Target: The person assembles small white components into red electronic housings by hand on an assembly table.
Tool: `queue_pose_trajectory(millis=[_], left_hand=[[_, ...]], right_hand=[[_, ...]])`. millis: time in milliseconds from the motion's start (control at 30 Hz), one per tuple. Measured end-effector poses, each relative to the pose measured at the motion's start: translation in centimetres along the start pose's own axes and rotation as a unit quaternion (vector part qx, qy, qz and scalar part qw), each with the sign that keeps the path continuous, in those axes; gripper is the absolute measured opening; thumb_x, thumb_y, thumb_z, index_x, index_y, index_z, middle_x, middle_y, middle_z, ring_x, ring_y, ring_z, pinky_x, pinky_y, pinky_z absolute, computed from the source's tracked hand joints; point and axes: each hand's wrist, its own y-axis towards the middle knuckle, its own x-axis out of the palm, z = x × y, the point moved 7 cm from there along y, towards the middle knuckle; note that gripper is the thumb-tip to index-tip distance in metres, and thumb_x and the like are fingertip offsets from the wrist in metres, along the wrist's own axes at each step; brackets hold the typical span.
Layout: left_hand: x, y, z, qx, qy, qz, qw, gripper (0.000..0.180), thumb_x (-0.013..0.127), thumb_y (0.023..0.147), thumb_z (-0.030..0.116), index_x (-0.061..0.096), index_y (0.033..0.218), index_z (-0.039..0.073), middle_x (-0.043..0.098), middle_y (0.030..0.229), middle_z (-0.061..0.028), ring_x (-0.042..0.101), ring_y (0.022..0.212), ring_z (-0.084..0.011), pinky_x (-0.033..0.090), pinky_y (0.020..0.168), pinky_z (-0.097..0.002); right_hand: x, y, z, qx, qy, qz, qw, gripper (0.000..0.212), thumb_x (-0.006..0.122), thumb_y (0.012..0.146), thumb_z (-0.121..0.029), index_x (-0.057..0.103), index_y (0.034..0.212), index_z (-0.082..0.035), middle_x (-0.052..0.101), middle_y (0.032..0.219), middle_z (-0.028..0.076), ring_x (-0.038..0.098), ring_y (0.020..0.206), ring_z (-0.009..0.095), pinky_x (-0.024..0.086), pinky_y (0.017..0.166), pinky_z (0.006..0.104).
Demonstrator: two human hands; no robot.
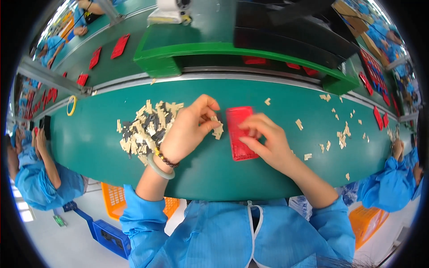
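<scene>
A red rectangular tray lies flat on the green table in front of me. My right hand rests on its right side, fingers pressed on the tray's surface. My left hand, with a pale bangle and a bead bracelet at the wrist, pinches a small cluster of beige strips just left of the tray. A heap of beige and black small pieces lies to the left of that hand.
Loose beige pieces are scattered on the right. A yellow ring lies far left. Behind runs a conveyor with red trays and a green shelf. Co-workers in blue coats sit left and right. Orange crates stand below.
</scene>
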Motion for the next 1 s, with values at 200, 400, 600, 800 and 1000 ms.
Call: queue_pose_trajectory(millis=[200, 400, 600, 800, 1000], left_hand=[[2.1, -0.5, 2.0, -0.013, 0.010, 0.030, 0.999, 0.030, 0.064, 0.082, -0.004, 0.054, 0.110, 0.001, 0.066, 0.075, -0.0112, 0.067, 0.072, -0.0253, 0.054, 0.066, -0.0343], [0.1, -1.1, 1.6, 0.131, 0.335, 0.019, 0.933, 0.021, 0.053, 0.088, -0.001, 0.065, 0.105, 0.000, 0.066, 0.084, -0.0111, 0.061, 0.090, -0.0283, 0.049, 0.078, -0.0349], [6.2, 0.9, -0.8, -0.108, -0.324, -0.195, 0.920, 0.022, 0.054, 0.100, 0.020, 0.063, 0.100, 0.000, 0.065, 0.083, -0.0045, 0.055, 0.068, -0.0076, 0.043, 0.058, -0.0198], [5.0, 1.5, 0.6, 0.004, -0.176, -0.014, 0.984, 0.008, 0.062, 0.092, 0.006, 0.061, 0.096, -0.001, 0.066, 0.080, -0.0055, 0.060, 0.070, -0.0123, 0.048, 0.066, -0.0222], [5.1, -0.9, 5.7, 0.138, 0.080, 0.070, 0.985, 0.017, 0.065, 0.086, 0.005, 0.062, 0.102, 0.002, 0.065, 0.099, -0.0119, 0.063, 0.088, -0.0242, 0.051, 0.077, -0.0322]], right_hand=[[1.3, 2.1, 2.6, 0.100, 0.176, 0.019, 0.979, 0.005, 0.068, 0.084, 0.000, 0.065, 0.088, 0.001, 0.059, 0.082, 0.003, 0.051, 0.062, 0.006, 0.042, 0.056, 0.0210], [-0.9, 0.2, 3.9, 0.169, 0.296, 0.038, 0.939, 0.002, 0.064, 0.087, 0.000, 0.065, 0.089, 0.001, 0.066, 0.080, 0.005, 0.061, 0.068, 0.007, 0.048, 0.061, 0.0211], [-1.4, 0.2, 3.2, 0.021, 0.297, 0.026, 0.954, 0.009, 0.068, 0.086, -0.004, 0.067, 0.095, -0.002, 0.068, 0.086, 0.005, 0.064, 0.076, 0.009, 0.051, 0.069, 0.0236], [-2.0, 0.6, 3.4, 0.090, 0.276, 0.005, 0.957, 0.011, 0.068, 0.084, 0.001, 0.067, 0.095, 0.000, 0.068, 0.091, 0.006, 0.063, 0.077, 0.011, 0.050, 0.069, 0.0237], [-2.9, 0.4, 4.5, 0.132, 0.183, 0.090, 0.970, 0.015, 0.067, 0.086, -0.001, 0.063, 0.100, 0.000, 0.067, 0.092, 0.005, 0.063, 0.080, 0.010, 0.051, 0.072, 0.0230]])
